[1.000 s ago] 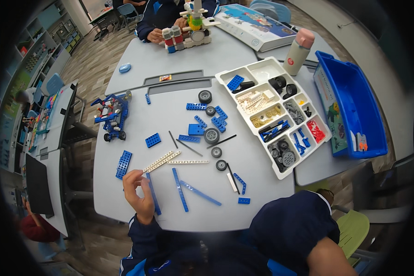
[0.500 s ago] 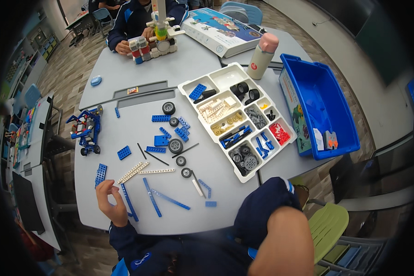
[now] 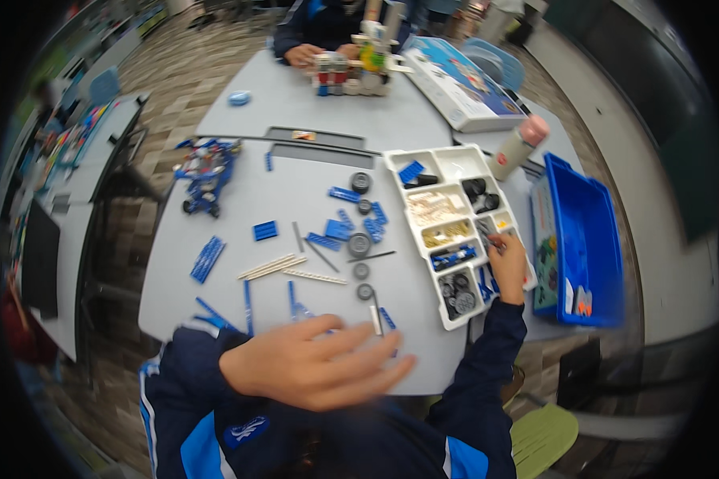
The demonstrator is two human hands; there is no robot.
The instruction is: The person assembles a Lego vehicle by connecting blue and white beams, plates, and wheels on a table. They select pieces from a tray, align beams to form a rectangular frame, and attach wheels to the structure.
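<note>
My left hand point(image 3: 319, 363) hovers over the near edge of the table, fingers spread and holding nothing, slightly blurred. Partly behind it lie blue beams point(image 3: 248, 307). At the right, my right hand point(image 3: 508, 267) reaches into the white sorting tray point(image 3: 414, 231). Its fingers are pinched together over the small compartments beside the grey pieces point(image 3: 482, 228); what they hold, if anything, is too small to make out. Close to this hand are blue connectors point(image 3: 486, 286) and a compartment of grey and black wheels and gears point(image 3: 460, 297).
Loose blue bricks point(image 3: 338, 229), tyred wheels point(image 3: 359, 244) and cream beams point(image 3: 315, 275) lie mid-table. A blue built vehicle point(image 3: 208, 176) stands left. A blue bin point(image 3: 587, 239) and a bottle point(image 3: 519, 148) stand right. Across the table, another person's hand point(image 3: 302, 55) touches a brick model point(image 3: 351, 76).
My left hand has moved rightward from the table's left side to the front middle. My right hand, out of sight before, now reaches into the tray. The whole view has shifted.
</note>
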